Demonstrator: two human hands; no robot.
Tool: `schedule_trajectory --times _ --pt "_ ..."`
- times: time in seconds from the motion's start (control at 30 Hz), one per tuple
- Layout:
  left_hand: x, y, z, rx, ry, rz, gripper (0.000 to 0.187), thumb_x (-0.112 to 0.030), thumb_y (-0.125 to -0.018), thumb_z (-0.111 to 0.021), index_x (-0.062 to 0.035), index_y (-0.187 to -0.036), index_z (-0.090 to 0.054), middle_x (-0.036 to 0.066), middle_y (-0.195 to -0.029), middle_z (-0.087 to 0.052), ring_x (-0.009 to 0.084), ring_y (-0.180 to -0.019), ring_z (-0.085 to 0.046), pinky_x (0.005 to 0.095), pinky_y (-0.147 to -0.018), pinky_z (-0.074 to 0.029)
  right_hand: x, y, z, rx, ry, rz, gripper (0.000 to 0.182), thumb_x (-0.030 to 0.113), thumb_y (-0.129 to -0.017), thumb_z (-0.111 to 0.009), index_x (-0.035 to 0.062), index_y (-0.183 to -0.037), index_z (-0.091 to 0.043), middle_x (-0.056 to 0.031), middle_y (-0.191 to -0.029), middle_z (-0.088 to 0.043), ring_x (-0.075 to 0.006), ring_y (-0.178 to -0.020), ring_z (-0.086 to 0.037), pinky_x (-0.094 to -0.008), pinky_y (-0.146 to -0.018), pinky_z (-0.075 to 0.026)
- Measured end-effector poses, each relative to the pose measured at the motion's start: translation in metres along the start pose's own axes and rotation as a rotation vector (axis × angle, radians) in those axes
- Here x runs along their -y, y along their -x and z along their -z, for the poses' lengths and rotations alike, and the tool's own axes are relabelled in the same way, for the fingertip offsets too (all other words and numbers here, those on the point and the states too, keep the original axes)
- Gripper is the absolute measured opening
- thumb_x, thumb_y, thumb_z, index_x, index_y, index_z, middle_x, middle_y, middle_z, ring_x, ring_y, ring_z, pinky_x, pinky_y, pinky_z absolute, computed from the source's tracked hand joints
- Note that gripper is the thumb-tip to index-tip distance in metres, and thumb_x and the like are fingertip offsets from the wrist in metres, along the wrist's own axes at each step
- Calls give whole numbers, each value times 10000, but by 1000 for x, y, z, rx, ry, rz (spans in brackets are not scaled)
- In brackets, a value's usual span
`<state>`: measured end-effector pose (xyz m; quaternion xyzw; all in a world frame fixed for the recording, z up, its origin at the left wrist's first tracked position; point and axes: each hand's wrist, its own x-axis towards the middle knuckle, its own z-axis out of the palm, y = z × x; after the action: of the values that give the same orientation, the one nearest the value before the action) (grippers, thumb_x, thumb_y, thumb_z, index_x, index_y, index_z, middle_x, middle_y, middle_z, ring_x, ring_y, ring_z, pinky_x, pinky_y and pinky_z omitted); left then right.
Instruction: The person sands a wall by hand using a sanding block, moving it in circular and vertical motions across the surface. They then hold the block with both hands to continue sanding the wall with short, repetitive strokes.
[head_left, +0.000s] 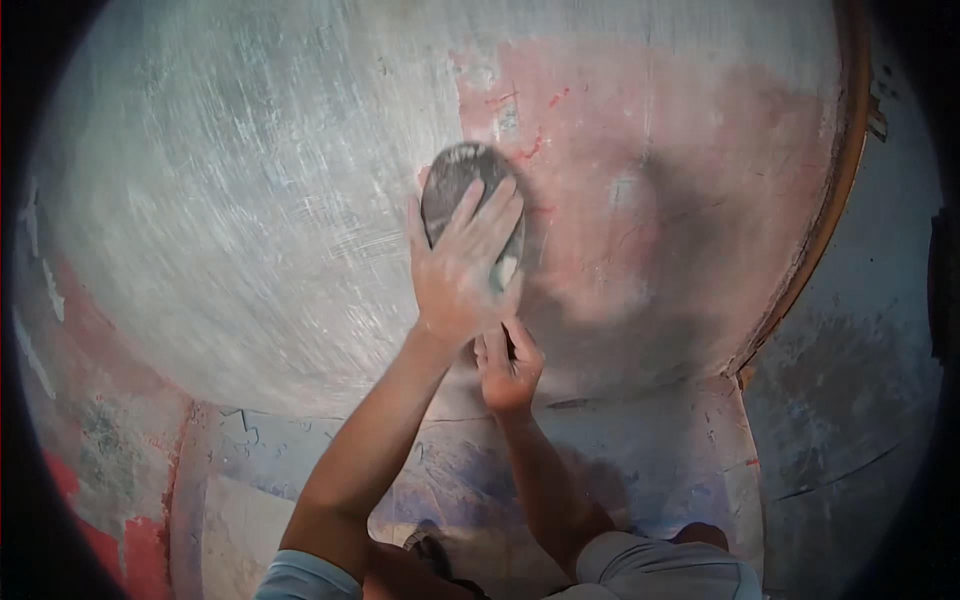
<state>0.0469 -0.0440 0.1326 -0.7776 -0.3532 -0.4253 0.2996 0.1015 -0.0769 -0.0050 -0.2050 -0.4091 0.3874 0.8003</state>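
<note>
My left hand (463,265) lies flat on a dark oval pad or tool (452,180), its fingers spread over the top. The oval rests against a large curved surface (290,200) with grey, scratched areas and a pink patch (600,170). Just below it, my right hand (512,372) has its fingers bent around the narrow lower end of the tool, which is mostly hidden behind the hands. White dust covers my fingers.
An orange-brown edge (850,190) curves down the right side of the surface. Beyond it is a grey-blue panel (840,350). Red paint (145,550) marks the lower left. My legs and a dark shoe (430,550) show at the bottom.
</note>
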Motion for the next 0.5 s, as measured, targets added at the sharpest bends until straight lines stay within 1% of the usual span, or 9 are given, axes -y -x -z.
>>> schedule_trajectory --times 0.07,0.1,0.13,0.23,0.3,0.37,0.4,0.47,0.5 --pt "-3 -32 8 -33 -4 -14 710 -122 -689 -742 -142 -1396 -682 26 -1530 -619 286 -1453 -543 705 -1244 -169 34 -22 -10 21 97 -16 199 85 -1075 -548 28 -890 -597 41 -704 -532 -17 -584 -445 -217 -485 -324" --pt "-4 -43 9 -37 -7 -10 701 -118 -699 -740 -146 -1397 -684 15 -1525 -624 276 -1444 -551 671 -1249 -191 44 -31 -13 39 185 -36 201 97 -1077 -546 30 -895 -599 35 -704 -539 -15 -575 -448 -218 -474 -323" --pt "-4 -43 7 -33 -10 -1 701 -118 -699 -740 -146 -1397 -684 15 -1525 -624 276 -1444 -551 671 -1249 -191 47 -37 -8 75 130 -130 186 126 -1085 -561 -6 -1082 -690 31 -752 -572 -38 -646 -492 -243 -558 -386" --pt "-6 -33 -4 -61 -20 -12 702 -123 -700 -742 -144 -1399 -685 10 -1510 -635 261 -1443 -551 600 -1256 -219 27 -29 5 95 69 -200 182 114 -1090 -562 -10 -1103 -694 31 -745 -553 -31 -649 -480 -230 -565 -374" --pt "-9 -8 -9 -2 -13 -30 693 -122 -697 -739 -136 -1389 -693 19 -1504 -639 262 -1445 -549 596 -1256 -227 12 -9 13 86 -19 -194 178 100 -1092 -556 -20 -1097 -688 29 -744 -543 -30 -652 -473 -231 -567 -371" --pt "-12 1 -12 18 15 -8 689 -118 -694 -736 -129 -1382 -698 23 -1496 -646 272 -1437 -557 592 -1257 -234 15 3 13 42 -104 -210 176 62 -1095 -538 -51 -1088 -673 27 -748 -526 -25 -667 -454 -233 -565 -356" --pt "-14 -3 -9 15 29 0 690 -113 -692 -738 -134 -1380 -700 21 -1494 -648 277 -1431 -563 593 -1255 -239 16 0 14 41 -99 -208 176 62 -1095 -538 -51 -1088 -673 27 -748 -526 -25 -667 -454 -233 -565 -356" --pt "-14 -17 -3 -12 30 -9 693 -108 -694 -739 -156 -1383 -698 19 -1491 -651 293 -1419 -575 616 -1245 -245 17 -7 13 70 21 -79 178 81 -1092 -551 -38 -1116 -681 28 -736 -527 -36 -653 -451 -239 -562 -357" --pt "-13 -30 0 -38 30 -8 694 -114 -699 -737 -163 -1390 -693 21 -1495 -647 298 -1420 -573 628 -1243 -239 29 -15 9 78 27 -89 178 81 -1092 -551 -38 -1116 -681 28 -736 -527 -36 -653 -451 -239 -562 -357"
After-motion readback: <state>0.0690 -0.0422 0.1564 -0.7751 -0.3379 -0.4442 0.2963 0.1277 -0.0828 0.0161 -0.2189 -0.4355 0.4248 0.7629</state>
